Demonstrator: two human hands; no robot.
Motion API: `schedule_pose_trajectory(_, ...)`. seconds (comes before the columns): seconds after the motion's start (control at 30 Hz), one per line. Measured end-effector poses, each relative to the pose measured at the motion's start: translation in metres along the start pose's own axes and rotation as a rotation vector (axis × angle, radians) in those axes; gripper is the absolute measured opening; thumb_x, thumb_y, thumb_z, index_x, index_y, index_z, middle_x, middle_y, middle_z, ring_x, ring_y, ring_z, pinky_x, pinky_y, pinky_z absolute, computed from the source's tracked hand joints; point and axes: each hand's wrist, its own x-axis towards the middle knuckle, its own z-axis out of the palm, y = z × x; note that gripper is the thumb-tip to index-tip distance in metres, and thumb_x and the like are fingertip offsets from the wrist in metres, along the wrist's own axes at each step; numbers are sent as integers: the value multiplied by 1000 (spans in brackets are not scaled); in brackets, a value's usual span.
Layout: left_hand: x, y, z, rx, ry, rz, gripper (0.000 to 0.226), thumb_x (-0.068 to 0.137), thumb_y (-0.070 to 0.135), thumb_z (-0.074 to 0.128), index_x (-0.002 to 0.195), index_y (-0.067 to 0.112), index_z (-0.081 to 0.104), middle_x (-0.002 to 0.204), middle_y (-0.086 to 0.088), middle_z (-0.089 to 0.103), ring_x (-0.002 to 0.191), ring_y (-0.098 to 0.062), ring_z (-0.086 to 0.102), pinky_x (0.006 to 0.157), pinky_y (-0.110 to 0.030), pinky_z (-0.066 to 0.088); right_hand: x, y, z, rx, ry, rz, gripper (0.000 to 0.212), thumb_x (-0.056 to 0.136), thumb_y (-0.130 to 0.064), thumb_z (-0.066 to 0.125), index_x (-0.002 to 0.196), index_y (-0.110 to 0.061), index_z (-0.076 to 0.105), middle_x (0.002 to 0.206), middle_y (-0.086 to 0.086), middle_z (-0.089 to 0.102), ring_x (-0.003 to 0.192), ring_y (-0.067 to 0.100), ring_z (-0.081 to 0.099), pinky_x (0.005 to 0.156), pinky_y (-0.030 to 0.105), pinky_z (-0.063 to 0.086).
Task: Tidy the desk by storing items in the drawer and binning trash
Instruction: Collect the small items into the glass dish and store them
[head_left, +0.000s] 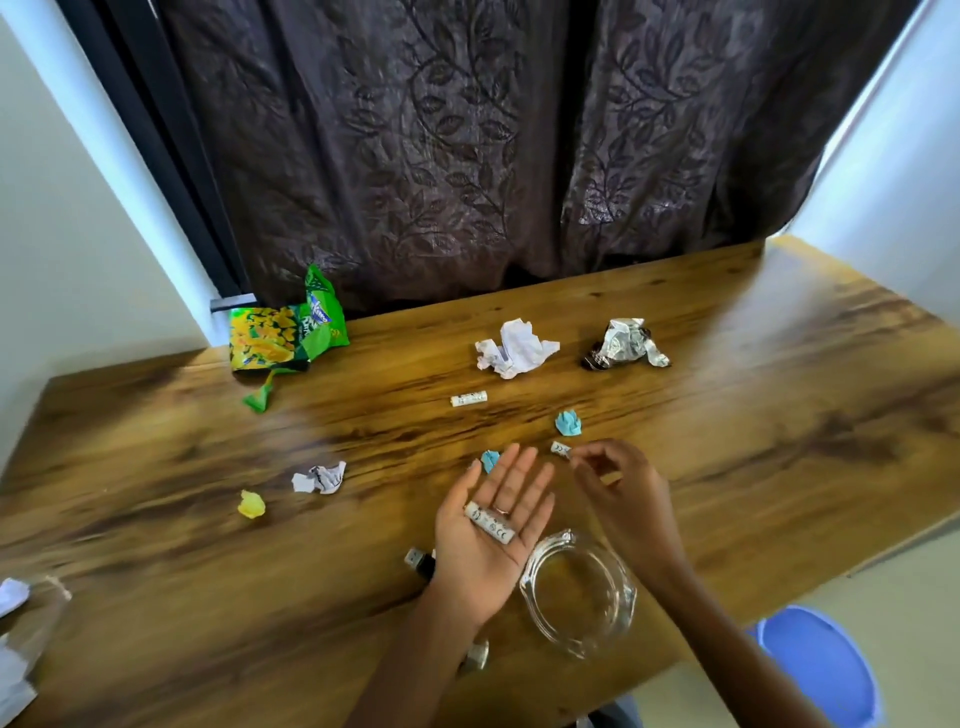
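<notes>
My left hand (488, 540) lies palm up over the wooden desk (779, 395), fingers straight, with a white battery (489, 522) resting on the palm. My right hand (618, 483) pinches a second white battery (560, 449) between thumb and fingertips, just above the desk. A third battery (468, 399) lies farther back. Crumpled white paper (514, 346), a foil wrapper (626, 344), a green snack bag (283, 332), two blue scraps (568, 423) (490, 460), a yellow scrap (251, 504) and a small white scrap (320, 478) are scattered about.
A clear glass dish (579, 592) stands near the front edge by my wrists. A black USB stick (418, 562) lies left of my left hand. A blue bin lid (821, 670) sits on the floor at lower right. A dark curtain hangs behind the desk.
</notes>
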Motion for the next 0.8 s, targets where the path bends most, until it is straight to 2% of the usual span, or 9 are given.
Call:
schedule_pose_trajectory(0.07,2,11,-3,-15,-18,24,45,88,34,48,124,8,59,124,-10,64,114,-27,61,99,-44,46,24,24,8,-164,-24,20,15,86,-17,65,101,-15,68,101,1,66,95,19,59,80,28,48)
schedule_pose_trajectory(0.13,2,20,-4,-30,-24,51,45,89,34,47,125,9,58,124,-8,64,116,-27,60,99,-44,45,44,45,16,-340,-140,51,29,87,-22,64,115,-13,63,115,7,61,109,25,53,91,37,45)
schedule_pose_trajectory(0.2,1,28,-6,-43,-27,76,45,89,34,47,125,10,58,125,-8,64,116,-27,60,98,-44,46,52,58,24,-431,-209,64,38,87,-25,62,123,-16,58,124,8,55,115,26,48,94,37,43)
schedule_pose_trajectory(0.3,-1,35,-10,-66,-36,97,45,88,34,48,124,9,59,125,-8,63,117,-27,59,97,-46,45,49,62,30,-492,-199,33,33,87,-26,62,119,-18,62,121,5,58,112,24,48,89,34,42)
schedule_pose_trajectory(0.37,1,37,-11,-67,-33,108,46,87,35,49,123,9,60,126,-8,63,117,-27,59,100,-45,44,49,57,31,-430,-193,35,26,84,-23,66,109,-15,67,108,4,64,102,21,56,80,29,44)
schedule_pose_trajectory(0.43,2,36,-11,-63,-25,114,47,86,35,49,124,8,59,126,-8,63,118,-27,59,105,-43,41,49,44,27,-242,-159,93,22,78,-19,72,100,-13,70,90,-1,69,83,12,63,66,20,46)
schedule_pose_trajectory(0.53,3,34,-13,-55,6,122,49,85,35,50,124,6,59,126,-10,63,117,-28,59,108,-43,36,42,8,22,74,-96,109,15,76,-15,74,90,-15,73,75,-9,69,63,-1,60,55,10,46)
schedule_pose_trajectory(0.7,3,28,-10,-44,40,113,60,84,44,51,127,3,57,122,-16,64,114,-27,61,102,-39,44,16,-51,31,235,-370,-17,21,77,-12,74,84,-30,67,71,-13,67,63,-5,60,56,12,49)
schedule_pose_trajectory(0.8,1,29,-11,-61,26,106,62,86,46,50,129,3,55,117,-17,65,113,-27,60,97,-36,48,10,-52,40,258,-379,-27,19,78,-11,72,82,-30,68,72,-12,69,68,-3,62,62,13,50)
